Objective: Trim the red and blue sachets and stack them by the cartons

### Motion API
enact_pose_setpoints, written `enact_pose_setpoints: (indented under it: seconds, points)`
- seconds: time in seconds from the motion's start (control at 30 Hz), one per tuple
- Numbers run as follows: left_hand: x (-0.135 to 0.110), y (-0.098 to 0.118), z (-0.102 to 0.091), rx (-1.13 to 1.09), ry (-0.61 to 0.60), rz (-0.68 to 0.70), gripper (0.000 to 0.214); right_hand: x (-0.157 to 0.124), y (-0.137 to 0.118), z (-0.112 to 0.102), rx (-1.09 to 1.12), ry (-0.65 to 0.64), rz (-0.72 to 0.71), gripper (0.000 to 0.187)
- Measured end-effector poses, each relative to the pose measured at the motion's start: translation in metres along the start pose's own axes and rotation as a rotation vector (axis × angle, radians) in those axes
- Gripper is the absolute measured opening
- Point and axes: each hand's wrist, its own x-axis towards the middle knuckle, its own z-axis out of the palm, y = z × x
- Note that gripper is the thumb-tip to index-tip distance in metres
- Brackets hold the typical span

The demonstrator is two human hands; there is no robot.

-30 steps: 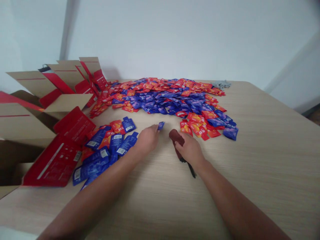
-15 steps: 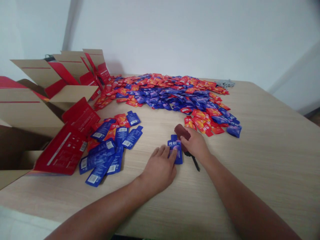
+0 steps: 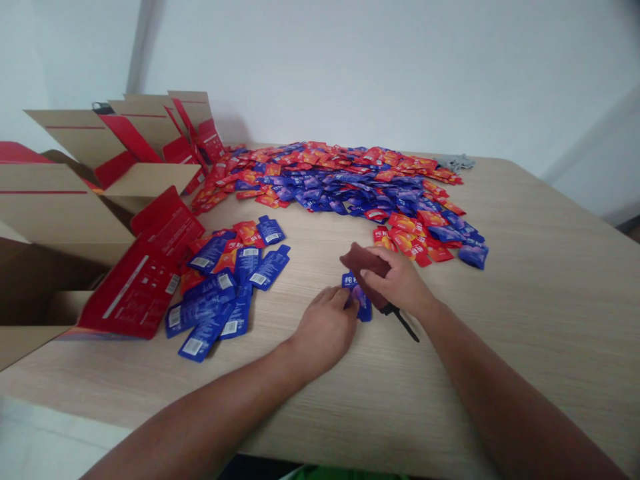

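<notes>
A single blue sachet [image 3: 365, 311] lies face up on the table in front of me. My left hand [image 3: 327, 325] holds it down at its left edge, with fingers bent over it and covering part of the print. In my right hand [image 3: 401, 280] is a flat maroon piece [image 3: 364, 267] with a thin black tail hanging from its lower end; its exact kind is unclear. Tilted over the sachet, the maroon piece hides its upper right part. To the left is a loose pile of blue and red-orange sachets [image 3: 229, 280], many with barcodes showing.
A long heap of red and blue sachets [image 3: 325, 177] stretches along the back of the wooden table [image 3: 530, 320]. Open cardboard boxes [image 3: 145, 267] with red outsides stand along the left. Some grey cloth-like material [image 3: 456, 163] lies at the far right end of the heap.
My right hand has tilted the maroon piece and brought it left over the sachet. The fingers of my left hand have curled in on the sachet. The view has shifted slightly.
</notes>
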Motion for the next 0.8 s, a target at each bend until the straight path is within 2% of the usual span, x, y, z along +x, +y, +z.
enact_pose_setpoints:
  seconds: [0.07,0.13,0.27,0.4,0.53,0.8]
  points:
    - [0.001,0.0,0.0,-0.012,-0.005,-0.008,0.023,-0.003,-0.01,0.003,0.05,-0.178,-0.03,0.04]
    - [0.001,0.0,-0.001,-0.011,-0.016,-0.013,0.021,-0.005,-0.016,0.007,0.036,-0.29,-0.059,0.038]
    - [0.001,0.001,-0.003,-0.027,-0.029,0.0,0.02,-0.009,-0.018,0.011,-0.086,-0.366,-0.121,0.037]
    - [0.0,0.003,-0.006,-0.047,-0.021,-0.01,0.022,-0.019,-0.01,0.015,-0.186,-0.304,-0.148,0.036]
    - [0.001,0.004,-0.006,-0.049,-0.026,-0.021,0.023,-0.025,0.005,0.024,-0.173,-0.185,-0.172,0.035]
    - [0.007,0.001,-0.001,0.016,-0.038,-0.013,0.024,-0.007,0.032,0.032,-0.168,-0.025,-0.157,0.038]
